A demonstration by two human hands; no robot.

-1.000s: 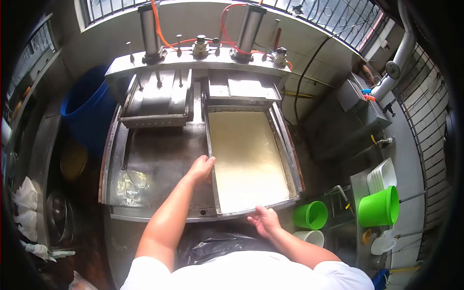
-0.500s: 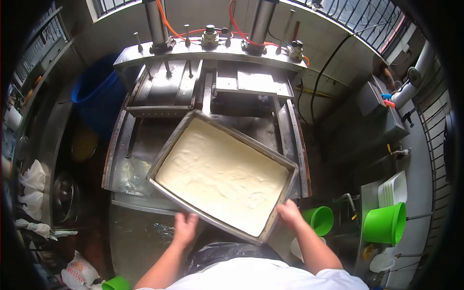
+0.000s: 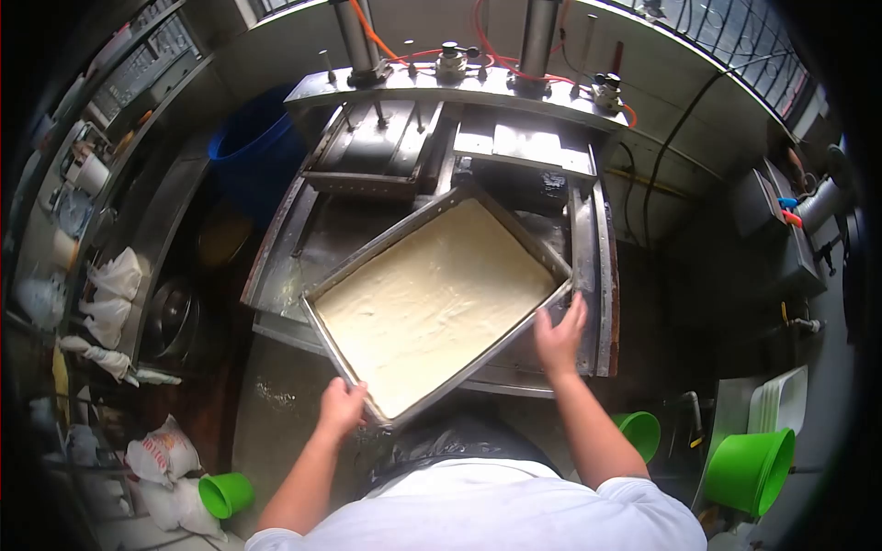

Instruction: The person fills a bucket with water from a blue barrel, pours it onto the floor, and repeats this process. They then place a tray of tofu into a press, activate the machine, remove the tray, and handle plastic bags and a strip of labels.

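A metal tray (image 3: 342,277) filled with a smooth, pale cream slab (image 3: 432,294) sits at a slant over the near part of a steel press bed (image 3: 354,225). My left hand (image 3: 342,406) grips the tray at its near-left corner, thumb along the outer wall and the other fingers mostly hidden. Beside the tray's right end is my right hand (image 3: 562,338), its fingers stretched upward and thumb apart, right at the outer wall.
A press frame with two upright cylinders (image 3: 537,41) and red hoses spans the back. On the left are a blue barrel (image 3: 253,138), white sacks (image 3: 165,450) and a small green bucket (image 3: 225,494). A larger green bucket (image 3: 749,473) stands at right.
The tray has swung counterclockwise, its right end now farther away and its left end nearer me. My left hand has taken hold of the corner; my right hand has moved up and its fingers have opened.
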